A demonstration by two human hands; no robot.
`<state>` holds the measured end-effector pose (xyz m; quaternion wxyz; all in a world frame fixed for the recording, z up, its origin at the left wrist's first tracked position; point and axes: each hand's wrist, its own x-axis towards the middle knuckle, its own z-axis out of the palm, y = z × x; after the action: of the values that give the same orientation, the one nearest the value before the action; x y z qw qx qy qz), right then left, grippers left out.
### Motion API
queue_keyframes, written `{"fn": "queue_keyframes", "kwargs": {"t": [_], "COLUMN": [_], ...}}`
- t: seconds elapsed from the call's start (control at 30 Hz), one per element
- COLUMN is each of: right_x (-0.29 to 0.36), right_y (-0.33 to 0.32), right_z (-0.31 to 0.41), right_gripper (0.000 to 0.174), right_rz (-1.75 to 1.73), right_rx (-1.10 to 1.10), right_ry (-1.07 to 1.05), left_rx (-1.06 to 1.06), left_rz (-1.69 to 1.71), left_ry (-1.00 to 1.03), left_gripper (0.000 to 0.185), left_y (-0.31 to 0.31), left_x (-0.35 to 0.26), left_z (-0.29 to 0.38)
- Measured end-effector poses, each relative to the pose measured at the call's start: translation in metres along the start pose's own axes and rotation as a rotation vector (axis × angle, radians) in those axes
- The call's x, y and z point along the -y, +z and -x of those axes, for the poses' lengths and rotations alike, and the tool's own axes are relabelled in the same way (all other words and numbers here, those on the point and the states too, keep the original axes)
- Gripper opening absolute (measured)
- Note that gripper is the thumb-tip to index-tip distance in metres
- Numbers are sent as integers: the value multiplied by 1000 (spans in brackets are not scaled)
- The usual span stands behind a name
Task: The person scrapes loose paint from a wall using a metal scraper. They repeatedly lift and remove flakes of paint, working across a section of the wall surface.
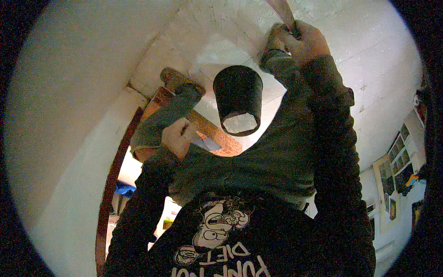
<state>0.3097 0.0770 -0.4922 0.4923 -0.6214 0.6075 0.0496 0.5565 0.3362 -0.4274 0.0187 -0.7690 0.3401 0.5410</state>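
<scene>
My right hand (308,41), at the upper right, is closed around the lower end of a long, flat, pinkish strip (282,10) that runs out at the top edge. Its material is unclear. My left hand (178,136) is bent at the lower left, beside olive-green cloth (162,114). A pale grey flat piece (207,143) shows by its fingers; whether they grip it is unclear. Between the hands is a black tapered container (238,93) with a white thing (240,123) at its lower end. A brick-patterned orange band (214,133) passes behind it.
Olive-green clothing (242,173) spans the area before my printed dark top (221,232). A pale surface with joint lines (221,31) lies beyond. At the left are a dark brown edge (112,183) and a blue thing (124,189). A paned frame (398,149) stands far right.
</scene>
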Motion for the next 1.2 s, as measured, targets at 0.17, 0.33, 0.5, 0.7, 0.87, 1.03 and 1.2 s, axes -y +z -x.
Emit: {"fn": "queue_keyframes", "kwargs": {"t": [0.17,0.33,0.5,0.7,0.87,1.03,1.2], "right_x": [-20,-10,-24,-14,-11,-22,-20], "right_y": [51,54,58,68,114,141,159], "right_z": [-34,-48,-62,-77,-20,19,21], "right_gripper": [34,34,36,46,42,36,29], "right_rz": [214,313,248,445,374,140,393], "right_rx": [35,117,52,87,143,610,629], "right_ry": [-145,-196,-493,-293,-432,-65,-275], "left_rx": [-319,-373,-518,-474,-728,-1020,-1116], "left_rz": [-23,163,459,280,613,439,528], "left_ry": [275,149,86,214,168,430,369], "left_gripper": [29,29,27,29,24,18,19], "left_y": [9,25,58,22,-1,36,73], "left_x": [24,27,49,3,20,76,85], "left_z": [-65,-111,-161,-115,18,60,76]}}
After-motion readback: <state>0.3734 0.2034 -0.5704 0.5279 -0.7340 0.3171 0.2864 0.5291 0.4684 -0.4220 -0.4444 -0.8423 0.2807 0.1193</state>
